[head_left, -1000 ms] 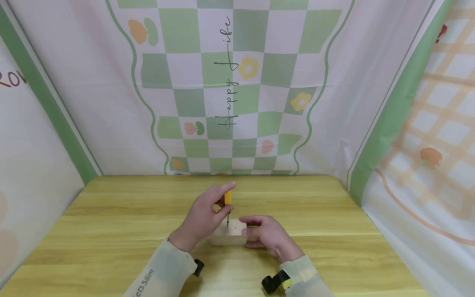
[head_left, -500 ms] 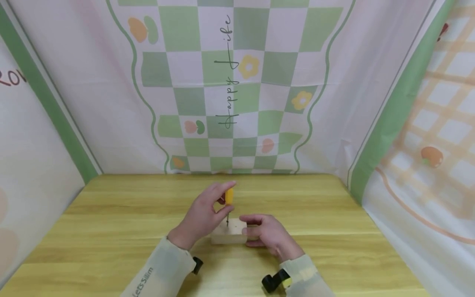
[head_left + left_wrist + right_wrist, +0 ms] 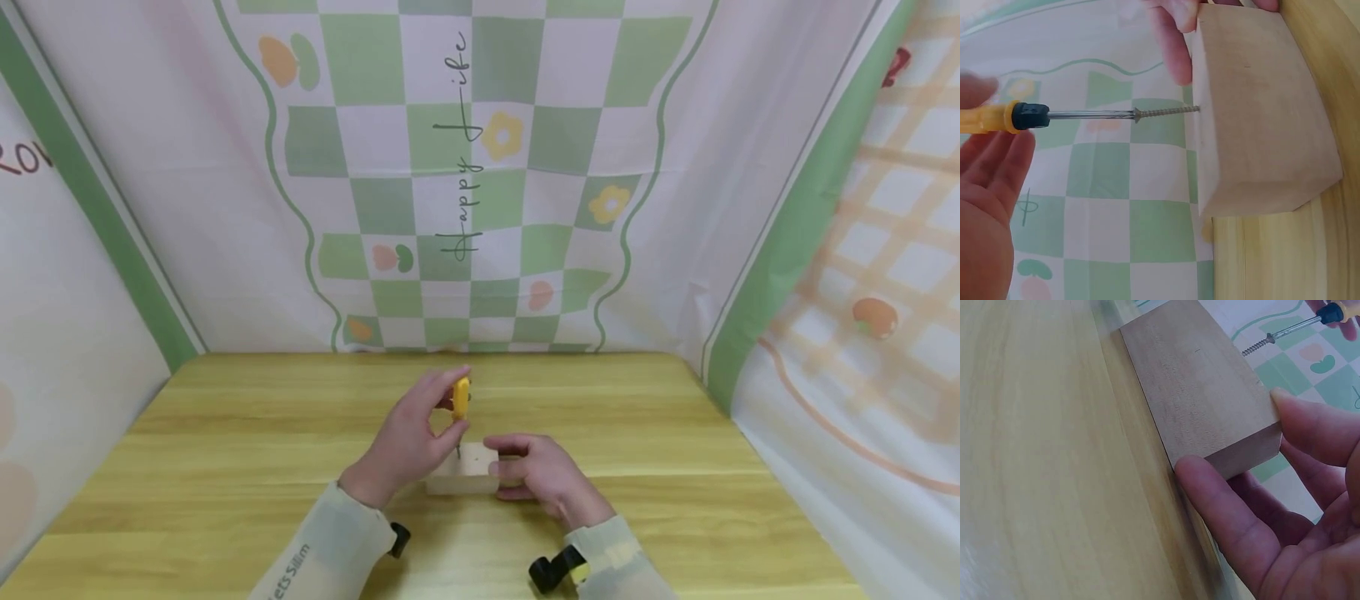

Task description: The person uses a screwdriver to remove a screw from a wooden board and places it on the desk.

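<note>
A pale wooden block (image 3: pixel 461 485) lies on the table in front of me. My left hand (image 3: pixel 405 432) holds a screwdriver (image 3: pixel 461 402) by its yellow handle, shaft pointing down. In the left wrist view the driver's tip meets the head of a screw (image 3: pixel 1166 112), whose point is at the block's upper face; most of its thread shows. My right hand (image 3: pixel 553 477) grips the block's right end, fingers and thumb spread over its faces, as the right wrist view also shows. A small dark spot (image 3: pixel 476 459) marks the top face right of the screw.
The wood-grain table (image 3: pixel 225 475) spreads around the block. Behind it hangs a green-and-white checked cloth (image 3: pixel 495 200), with more printed cloth (image 3: pixel 885 275) at the right side. Black wrist-worn cameras sit under both sleeves (image 3: pixel 615 558).
The yellow handle has turned slightly within my left fingers, which have shifted a little around it. The block and my right hand stay where they were.
</note>
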